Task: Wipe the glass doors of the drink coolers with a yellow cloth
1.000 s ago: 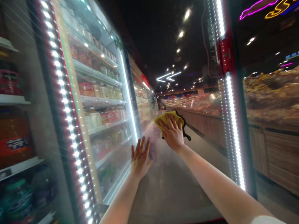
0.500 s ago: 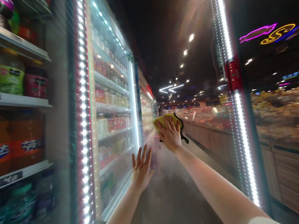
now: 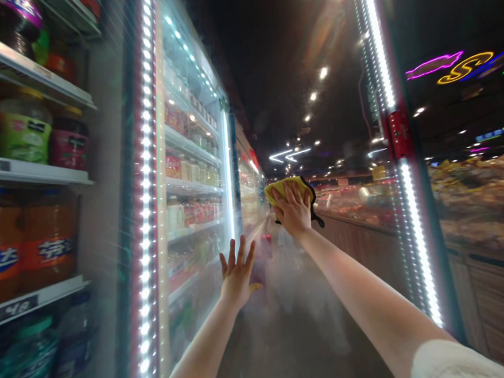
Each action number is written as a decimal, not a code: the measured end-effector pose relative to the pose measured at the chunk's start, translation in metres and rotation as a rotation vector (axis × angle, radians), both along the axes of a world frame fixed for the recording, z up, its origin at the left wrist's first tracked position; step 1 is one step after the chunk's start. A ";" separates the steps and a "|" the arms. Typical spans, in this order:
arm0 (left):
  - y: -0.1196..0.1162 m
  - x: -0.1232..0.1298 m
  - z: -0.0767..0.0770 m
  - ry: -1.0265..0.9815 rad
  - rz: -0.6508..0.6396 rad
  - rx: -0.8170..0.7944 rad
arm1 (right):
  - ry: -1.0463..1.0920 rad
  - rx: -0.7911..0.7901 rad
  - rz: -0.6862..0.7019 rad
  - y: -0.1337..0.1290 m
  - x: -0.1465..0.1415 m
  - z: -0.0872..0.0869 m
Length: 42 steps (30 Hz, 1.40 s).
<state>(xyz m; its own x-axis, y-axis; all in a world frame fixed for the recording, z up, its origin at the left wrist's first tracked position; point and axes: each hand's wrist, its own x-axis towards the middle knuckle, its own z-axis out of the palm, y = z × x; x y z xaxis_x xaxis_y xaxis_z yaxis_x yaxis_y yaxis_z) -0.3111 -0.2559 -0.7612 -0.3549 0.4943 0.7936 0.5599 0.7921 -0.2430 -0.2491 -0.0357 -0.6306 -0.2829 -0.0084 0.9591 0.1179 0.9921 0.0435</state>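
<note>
A glass door panel, smeared and hazy, stands before me between a strip of lights on the left and a door frame [image 3: 399,135] with bright lights on the right. My left hand [image 3: 236,276] is spread, fingers apart and pointing up, with nothing in it; its palm faces the glass. Higher and to the right, my right hand [image 3: 294,209] presses a yellow cloth [image 3: 282,187] with a dark edge flat against the glass, its fingers spread over the cloth.
Shelves [image 3: 39,175] with drink bottles [image 3: 26,130] fill the left side. Beyond the lights is a lit fridge [image 3: 191,182] with goods. A wooden display counter [image 3: 497,298] piled with packaged goods [image 3: 485,195] stands at the right.
My right hand and the yellow cloth have moved slightly up and to the right. My left hand remains spread in nearly the same place. The view has shifted a little.
</note>
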 end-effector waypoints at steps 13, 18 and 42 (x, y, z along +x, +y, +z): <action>-0.013 0.002 -0.004 -0.094 -0.045 -0.048 | -0.145 0.043 -0.006 -0.023 0.007 -0.018; -0.030 0.002 0.003 -0.068 0.018 -0.016 | -0.302 0.372 0.113 -0.036 0.004 -0.059; -0.061 -0.028 -0.015 -0.134 -0.013 0.113 | -0.218 0.149 0.095 -0.085 -0.018 -0.026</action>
